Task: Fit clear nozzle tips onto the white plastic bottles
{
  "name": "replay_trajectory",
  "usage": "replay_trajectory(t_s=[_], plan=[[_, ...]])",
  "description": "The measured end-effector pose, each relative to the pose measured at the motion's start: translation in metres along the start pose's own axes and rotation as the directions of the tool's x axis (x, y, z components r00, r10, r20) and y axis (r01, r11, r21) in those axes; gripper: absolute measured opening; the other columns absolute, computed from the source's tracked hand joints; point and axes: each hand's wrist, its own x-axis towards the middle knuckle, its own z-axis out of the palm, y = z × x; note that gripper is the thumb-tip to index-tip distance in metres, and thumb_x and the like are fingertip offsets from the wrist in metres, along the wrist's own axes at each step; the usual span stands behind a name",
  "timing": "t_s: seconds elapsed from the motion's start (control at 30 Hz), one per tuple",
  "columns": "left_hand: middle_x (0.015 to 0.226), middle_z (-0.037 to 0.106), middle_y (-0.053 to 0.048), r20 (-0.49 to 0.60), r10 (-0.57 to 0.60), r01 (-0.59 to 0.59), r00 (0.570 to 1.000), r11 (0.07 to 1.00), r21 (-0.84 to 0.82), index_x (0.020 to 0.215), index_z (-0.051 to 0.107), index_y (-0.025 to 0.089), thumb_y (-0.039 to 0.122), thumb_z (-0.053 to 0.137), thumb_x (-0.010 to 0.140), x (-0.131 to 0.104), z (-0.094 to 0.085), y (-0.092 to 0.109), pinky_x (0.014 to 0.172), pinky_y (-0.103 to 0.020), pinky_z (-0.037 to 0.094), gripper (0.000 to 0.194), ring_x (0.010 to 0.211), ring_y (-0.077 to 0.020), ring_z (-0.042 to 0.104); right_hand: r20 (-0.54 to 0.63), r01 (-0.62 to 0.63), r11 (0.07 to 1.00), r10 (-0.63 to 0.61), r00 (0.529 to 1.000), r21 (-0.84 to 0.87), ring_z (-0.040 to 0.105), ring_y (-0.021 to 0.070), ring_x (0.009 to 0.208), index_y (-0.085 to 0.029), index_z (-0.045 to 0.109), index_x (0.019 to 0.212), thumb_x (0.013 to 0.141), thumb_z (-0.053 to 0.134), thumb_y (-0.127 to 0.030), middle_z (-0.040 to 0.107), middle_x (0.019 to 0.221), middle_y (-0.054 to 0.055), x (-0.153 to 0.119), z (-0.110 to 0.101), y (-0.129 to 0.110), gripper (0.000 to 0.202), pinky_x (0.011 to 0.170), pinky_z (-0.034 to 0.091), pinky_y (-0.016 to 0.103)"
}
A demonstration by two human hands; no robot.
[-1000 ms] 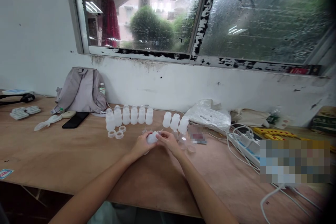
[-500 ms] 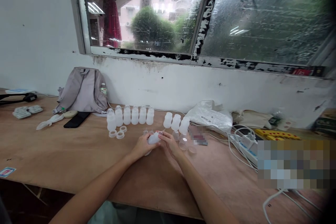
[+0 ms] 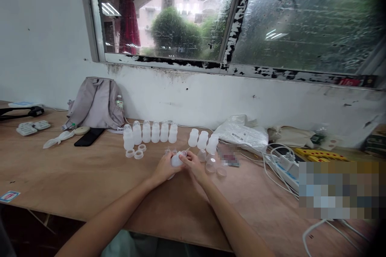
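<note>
- Hands meet over the middle of the wooden counter (image 3: 75,176): the left hand (image 3: 163,167) and the right hand (image 3: 194,165) are both closed around one small white plastic bottle (image 3: 175,160), held between them just above the surface.
- Bottle sits tilted between the fingertips, with the left hand cupping it from the side and the right hand's fingers pinching its far end; how it is closed at the top cannot be told.
- Beyond the hands, a row of six capped bottles (image 3: 150,132) stands upright near the wall, and a second group of three open bottles (image 3: 202,139) stands just to its right, well clear of the hands.
- Three loose rings (image 3: 136,153) lie on the counter in front of the six-bottle row, to the left of the hands.
- Clear domed caps (image 3: 211,164) lie just to the right of the right hand, near it but apart.
- Left stretch of the counter is open wood out to a black phone (image 3: 89,137) and a grey backpack (image 3: 95,104) leaning on the wall.
- Right side is more crowded: a white plastic bag (image 3: 243,132) lies by the wall, and white cables (image 3: 280,168) loop over a power strip towards the counter's near edge.
- Near edge of the counter runs just below both forearms, with bare wood between it and the hands.
</note>
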Motion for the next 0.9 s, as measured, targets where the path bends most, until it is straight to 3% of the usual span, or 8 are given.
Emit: replay_trajectory(t_s=[0.1, 0.23, 0.37, 0.43, 0.53, 0.6, 0.77, 0.9], plan=[[0.083, 0.061, -0.003, -0.042, -0.012, 0.014, 0.999, 0.998, 0.056, 0.089, 0.051, 0.018, 0.046, 0.060, 0.065, 0.000, 0.003, -0.002, 0.063, -0.027, 0.040, 0.038, 0.075, -0.0193, 0.057, -0.035, 0.175, 0.943, -0.192, 0.981, -0.282, 0.053, 0.0211, 0.077, -0.020, 0.062, 0.075, 0.068, 0.062, -0.041, 0.060, 0.077, 0.004, -0.001, -0.001, -0.002, 0.021, 0.071, 0.041, 0.034], [0.088, 0.062, -0.004, -0.109, -0.001, 0.009, 0.994, 0.997, 0.071, 0.090, 0.050, 0.019, 0.045, 0.061, 0.065, 0.003, 0.002, -0.007, 0.067, -0.028, 0.041, 0.038, 0.080, -0.0199, 0.058, -0.054, 0.353, 0.743, -0.463, 0.885, -0.569, 0.048, 0.0227, 0.098, -0.022, 0.062, 0.094, 0.079, 0.050, -0.032, 0.059, 0.098, 0.007, 0.000, -0.009, -0.001, 0.022, 0.090, 0.033, 0.038], [0.088, 0.061, -0.004, -0.145, -0.003, 0.005, 0.989, 1.000, 0.017, 0.088, 0.049, 0.018, 0.046, 0.060, 0.067, 0.006, 0.001, -0.011, 0.069, -0.027, 0.040, 0.037, 0.080, -0.0193, 0.057, -0.188, 0.199, 0.585, -0.533, 0.825, -0.786, 0.037, 0.0260, 0.113, -0.014, 0.053, 0.111, 0.079, 0.041, -0.018, 0.050, 0.116, 0.014, 0.007, -0.026, 0.012, 0.035, 0.096, 0.026, 0.042], [0.087, 0.061, -0.003, -0.140, 0.003, -0.002, 0.990, 1.000, 0.005, 0.087, 0.049, 0.018, 0.047, 0.060, 0.067, 0.006, 0.000, -0.012, 0.068, -0.027, 0.040, 0.037, 0.079, -0.0189, 0.057, -0.199, 0.102, 0.512, -0.499, 0.843, -0.853, 0.036, 0.0279, 0.114, -0.009, 0.052, 0.112, 0.073, 0.041, -0.010, 0.050, 0.115, 0.017, 0.011, -0.034, 0.020, 0.041, 0.096, 0.026, 0.043], [0.086, 0.061, -0.003, -0.124, 0.003, -0.003, 0.992, 1.000, 0.002, 0.089, 0.049, 0.018, 0.048, 0.060, 0.065, 0.005, 0.000, -0.011, 0.067, -0.027, 0.040, 0.039, 0.077, -0.0189, 0.057, -0.137, 0.077, 0.439, -0.436, 0.890, -0.895, 0.045, 0.0269, 0.102, -0.005, 0.054, 0.108, 0.069, 0.039, -0.005, 0.056, 0.102, 0.018, 0.015, -0.040, 0.027, 0.042, 0.091, 0.033, 0.041], [0.088, 0.061, -0.003, -0.121, 0.006, -0.006, 0.993, 1.000, -0.005, 0.089, 0.049, 0.019, 0.048, 0.060, 0.066, 0.004, 0.000, -0.011, 0.068, -0.028, 0.040, 0.039, 0.078, -0.0191, 0.057, -0.109, 0.103, 0.440, -0.430, 0.896, -0.892, 0.048, 0.0253, 0.095, -0.008, 0.057, 0.105, 0.068, 0.039, -0.004, 0.058, 0.097, 0.015, 0.017, -0.041, 0.028, 0.041, 0.087, 0.037, 0.039], [0.089, 0.061, -0.004, -0.128, -0.004, 0.002, 0.992, 1.000, -0.016, 0.090, 0.049, 0.019, 0.048, 0.060, 0.066, 0.005, 0.000, -0.010, 0.069, -0.029, 0.040, 0.040, 0.080, -0.0198, 0.057, -0.152, 0.103, 0.605, -0.355, 0.922, -0.789, 0.054, 0.0221, 0.081, -0.016, 0.064, 0.091, 0.066, 0.045, -0.008, 0.058, 0.086, 0.010, 0.020, -0.040, 0.026, 0.033, 0.078, 0.043, 0.035], [0.089, 0.061, -0.004, -0.114, -0.001, -0.002, 0.993, 1.000, -0.025, 0.092, 0.050, 0.018, 0.049, 0.060, 0.065, 0.005, 0.000, -0.010, 0.069, -0.029, 0.041, 0.042, 0.080, -0.0198, 0.057, -0.167, 0.086, 0.661, -0.311, 0.936, -0.745, 0.055, 0.0186, 0.066, -0.015, 0.065, 0.089, 0.067, 0.053, -0.018, 0.057, 0.081, 0.008, 0.021, -0.039, 0.030, 0.025, 0.067, 0.046, 0.034]])
